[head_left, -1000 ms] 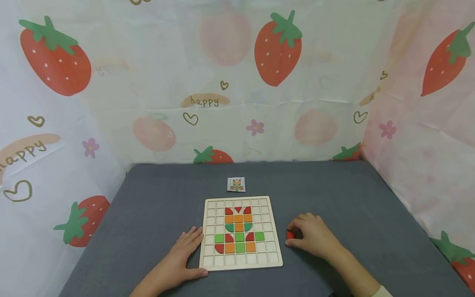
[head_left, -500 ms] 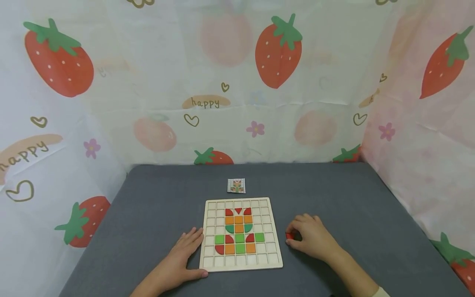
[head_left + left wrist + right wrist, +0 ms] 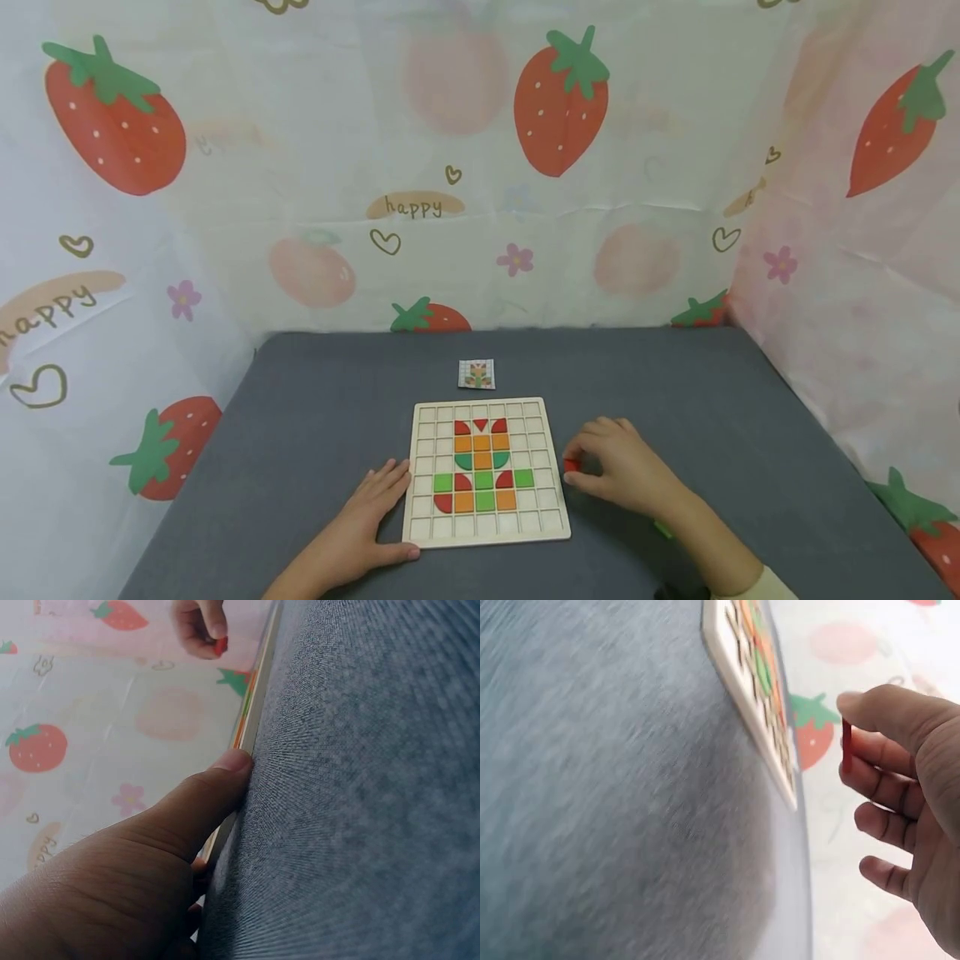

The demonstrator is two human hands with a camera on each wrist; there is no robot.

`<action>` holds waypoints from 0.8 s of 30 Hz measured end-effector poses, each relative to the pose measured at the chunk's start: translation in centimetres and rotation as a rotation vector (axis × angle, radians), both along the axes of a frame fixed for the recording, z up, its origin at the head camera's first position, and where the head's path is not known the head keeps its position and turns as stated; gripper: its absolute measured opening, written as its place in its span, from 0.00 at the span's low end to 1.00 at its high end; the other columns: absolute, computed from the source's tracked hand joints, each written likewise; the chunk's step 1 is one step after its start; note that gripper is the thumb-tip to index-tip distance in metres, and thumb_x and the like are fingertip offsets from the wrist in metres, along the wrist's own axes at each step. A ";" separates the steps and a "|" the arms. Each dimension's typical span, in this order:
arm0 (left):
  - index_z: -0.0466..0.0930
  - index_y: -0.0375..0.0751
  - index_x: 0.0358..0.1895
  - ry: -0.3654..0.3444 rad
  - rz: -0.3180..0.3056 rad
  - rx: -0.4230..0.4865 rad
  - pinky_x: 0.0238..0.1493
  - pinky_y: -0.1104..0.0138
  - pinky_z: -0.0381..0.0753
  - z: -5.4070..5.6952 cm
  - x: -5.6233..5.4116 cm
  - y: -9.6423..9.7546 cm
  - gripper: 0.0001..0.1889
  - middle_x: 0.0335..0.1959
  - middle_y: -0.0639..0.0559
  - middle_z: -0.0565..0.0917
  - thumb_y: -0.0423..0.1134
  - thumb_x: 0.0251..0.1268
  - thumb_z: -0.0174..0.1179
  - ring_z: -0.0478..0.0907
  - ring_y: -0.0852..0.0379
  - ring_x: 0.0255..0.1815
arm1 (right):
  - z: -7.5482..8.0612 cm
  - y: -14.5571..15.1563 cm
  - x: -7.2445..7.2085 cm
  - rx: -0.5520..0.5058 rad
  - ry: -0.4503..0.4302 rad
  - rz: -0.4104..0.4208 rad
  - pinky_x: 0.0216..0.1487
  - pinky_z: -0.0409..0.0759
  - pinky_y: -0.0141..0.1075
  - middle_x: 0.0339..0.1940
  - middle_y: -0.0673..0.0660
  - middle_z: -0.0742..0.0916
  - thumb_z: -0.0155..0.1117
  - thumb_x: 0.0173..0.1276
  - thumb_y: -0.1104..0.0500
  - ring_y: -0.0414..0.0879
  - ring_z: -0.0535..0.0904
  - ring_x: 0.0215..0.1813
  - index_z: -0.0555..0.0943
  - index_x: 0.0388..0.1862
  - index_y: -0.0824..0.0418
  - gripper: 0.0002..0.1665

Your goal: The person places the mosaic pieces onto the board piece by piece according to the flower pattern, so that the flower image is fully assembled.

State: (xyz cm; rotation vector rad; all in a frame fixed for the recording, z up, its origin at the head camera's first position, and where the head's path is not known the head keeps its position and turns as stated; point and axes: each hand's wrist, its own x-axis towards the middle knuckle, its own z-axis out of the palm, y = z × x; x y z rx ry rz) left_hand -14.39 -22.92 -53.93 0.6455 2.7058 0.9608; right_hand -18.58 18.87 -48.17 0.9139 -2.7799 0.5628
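A wooden grid board (image 3: pixel 551 522) lies on the dark grey table, with red, orange, green and teal flat tiles set in its cells. My left hand (image 3: pixel 358 525) rests at the board's left edge, fingers straight and thumb against the near left corner. Just right of the board, my right hand (image 3: pixel 626 471) pinches a small red tile (image 3: pixel 572 466) between thumb and fingers. Seen edge-on in the right wrist view, the red tile (image 3: pixel 847 746) looks thin and is held above the table. Its full shape is hidden by the fingers.
Beyond the board lies a small pattern card (image 3: pixel 477 374). A green piece (image 3: pixel 663 529) shows partly under the right forearm, and a dark object (image 3: pixel 678 592) at the bottom edge. Printed fabric (image 3: pixel 480 275) walls the table's back and sides.
My right hand has moved left and slightly away from me, bringing the red tile nearer the board. The green piece under the forearm has come into sight. My left hand stays put.
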 end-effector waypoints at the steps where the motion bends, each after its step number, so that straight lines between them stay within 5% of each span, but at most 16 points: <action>1: 0.58 0.37 0.81 -0.001 0.000 0.001 0.82 0.39 0.41 0.0 0.0 0.0 0.59 0.84 0.47 0.55 0.70 0.52 0.70 0.44 0.41 0.85 | 0.2 -0.3 0.0 -0.004 0.002 0.012 0.51 0.69 0.43 0.33 0.33 0.79 0.79 0.61 0.46 0.38 0.74 0.43 0.83 0.36 0.39 0.10; 11: 0.58 0.37 0.81 -0.007 -0.004 0.003 0.82 0.38 0.41 0.1 0.0 0.0 0.59 0.84 0.47 0.55 0.71 0.52 0.70 0.43 0.40 0.85 | 1.3 -2.7 -0.2 -0.008 -0.026 0.094 0.53 0.69 0.43 0.35 0.35 0.80 0.79 0.61 0.45 0.36 0.72 0.43 0.86 0.39 0.44 0.11; 24: 0.58 0.37 0.81 -0.003 -0.006 -0.005 0.82 0.39 0.41 0.2 0.0 0.1 0.59 0.83 0.46 0.56 0.71 0.52 0.69 0.44 0.40 0.85 | -0.1 -4.3 -0.5 0.000 -0.055 0.170 0.55 0.70 0.44 0.36 0.36 0.81 0.78 0.62 0.46 0.34 0.72 0.43 0.85 0.37 0.44 0.09</action>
